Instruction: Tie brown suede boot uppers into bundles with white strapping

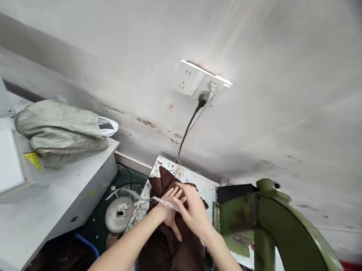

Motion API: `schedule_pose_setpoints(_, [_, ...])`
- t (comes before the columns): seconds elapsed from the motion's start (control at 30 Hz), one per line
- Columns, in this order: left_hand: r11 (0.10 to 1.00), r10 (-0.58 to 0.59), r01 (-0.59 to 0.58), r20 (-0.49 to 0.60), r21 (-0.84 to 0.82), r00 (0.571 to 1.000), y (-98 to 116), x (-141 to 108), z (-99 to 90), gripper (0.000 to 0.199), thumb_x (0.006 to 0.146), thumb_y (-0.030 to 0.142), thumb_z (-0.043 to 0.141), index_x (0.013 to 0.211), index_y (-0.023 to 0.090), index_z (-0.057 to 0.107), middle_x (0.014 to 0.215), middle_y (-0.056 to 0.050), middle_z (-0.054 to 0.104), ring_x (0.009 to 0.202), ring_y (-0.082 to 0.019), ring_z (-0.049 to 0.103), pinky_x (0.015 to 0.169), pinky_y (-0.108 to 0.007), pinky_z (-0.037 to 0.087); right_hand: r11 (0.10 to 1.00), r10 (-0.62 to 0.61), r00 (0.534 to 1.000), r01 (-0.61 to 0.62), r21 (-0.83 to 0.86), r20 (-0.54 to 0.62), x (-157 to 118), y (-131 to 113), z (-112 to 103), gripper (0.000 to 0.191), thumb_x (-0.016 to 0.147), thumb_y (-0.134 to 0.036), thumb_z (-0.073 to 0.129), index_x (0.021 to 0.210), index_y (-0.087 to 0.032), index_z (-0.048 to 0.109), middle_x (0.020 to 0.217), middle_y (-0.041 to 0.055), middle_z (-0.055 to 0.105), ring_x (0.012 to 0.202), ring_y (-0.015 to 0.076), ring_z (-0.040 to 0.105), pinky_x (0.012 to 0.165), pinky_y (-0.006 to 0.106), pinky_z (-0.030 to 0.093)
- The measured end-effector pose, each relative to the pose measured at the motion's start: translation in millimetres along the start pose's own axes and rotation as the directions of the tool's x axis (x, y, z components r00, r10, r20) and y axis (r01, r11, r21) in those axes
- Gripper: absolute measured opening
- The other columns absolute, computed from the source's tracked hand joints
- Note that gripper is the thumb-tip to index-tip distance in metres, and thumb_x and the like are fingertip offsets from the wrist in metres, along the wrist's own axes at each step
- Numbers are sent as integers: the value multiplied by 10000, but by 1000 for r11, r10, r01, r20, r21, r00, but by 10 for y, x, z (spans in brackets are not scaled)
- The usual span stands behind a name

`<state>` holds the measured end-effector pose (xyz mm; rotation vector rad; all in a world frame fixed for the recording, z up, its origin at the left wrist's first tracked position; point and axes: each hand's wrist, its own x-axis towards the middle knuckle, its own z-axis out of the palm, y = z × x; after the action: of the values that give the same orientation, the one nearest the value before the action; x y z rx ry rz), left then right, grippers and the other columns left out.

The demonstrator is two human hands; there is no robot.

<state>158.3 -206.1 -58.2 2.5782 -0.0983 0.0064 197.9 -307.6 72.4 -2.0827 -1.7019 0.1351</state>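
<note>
Dark brown pieces of material lie heaped on a small, stained white table. My left hand rests on the brown pieces with its fingers spread. A pale, narrow strip lies across the back of that hand and trails off to the left. Just above and to the right, my right hand reaches over the left fingers, its thumb and fingers near the strip. Whether the right fingertips grip the strip is too blurred to make out.
A green machine stands close on the right. At left are a white cabinet with a grey-green cloth bundle and a white roll lower down. Cords run to a wall socket.
</note>
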Motion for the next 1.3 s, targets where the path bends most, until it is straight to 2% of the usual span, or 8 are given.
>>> schedule_pose_setpoints(0.17, [984,-7,10,21,-176,1000,-3,-53,-88,1443,483,736,739,1545,147,-40,1606,-197,-85,1473,-365,-67,1192,-512,61,994,94,970,-78,-79,222,-407,597,183,304,1013,-354,315,967,-217,582,884,84,636,822,241,602,754,399,510])
schedule_pose_setpoints(0.33, [971,-50,55,27,-233,998,13,-117,-201,1328,594,709,694,1538,68,15,1613,-189,-11,1489,-302,-27,1212,-426,53,994,105,948,-106,-13,299,-197,534,549,262,1009,-383,340,1034,-209,534,1014,103,675,876,234,666,693,316,506])
schedule_pose_setpoints(0.63, [986,-94,83,-69,-145,993,109,-87,-4,1190,649,693,697,1547,149,136,1610,-132,132,1486,-329,50,1212,-446,91,954,101,973,-153,257,206,174,512,505,316,985,-397,384,799,-217,564,880,63,641,849,218,603,845,374,478])
schedule_pose_setpoints(0.77, [989,-140,123,-255,-83,957,136,-88,180,989,692,670,698,1414,49,430,1462,-234,443,1403,-355,342,1166,-459,257,766,235,941,-333,550,243,353,564,642,363,957,-494,417,737,-211,473,650,-23,479,589,131,469,565,250,429])
schedule_pose_setpoints(0.9, [994,-68,99,-494,37,867,108,-193,358,410,876,475,607,987,92,699,952,-144,741,985,-270,675,930,-386,510,522,296,892,-450,725,341,363,597,789,382,919,-564,467,782,-207,464,579,-81,367,443,73,256,417,197,222])
schedule_pose_setpoints(1.1, [990,5,77,-581,118,814,169,-525,509,264,877,226,496,726,159,702,680,-100,701,672,-217,655,657,-367,536,769,110,979,-192,610,171,230,402,924,335,981,-438,424,783,-197,547,638,-32,511,588,117,472,607,232,389])
schedule_pose_setpoints(1.2, [963,-265,240,-551,-119,791,20,-900,412,236,823,267,505,677,185,672,686,-80,679,704,-213,638,722,-363,522,842,11,982,-111,529,188,173,419,980,324,1000,-403,385,794,-208,541,677,-17,562,622,133,530,650,242,399])
schedule_pose_setpoints(1.3, [710,-704,603,-387,-365,595,-319,-1256,292,296,875,274,412,984,181,671,1032,-115,702,1008,-249,630,912,-381,471,874,-54,978,-50,484,199,143,498,1030,298,1010,-375,359,828,-219,536,711,-2,604,676,153,581,711,251,405])
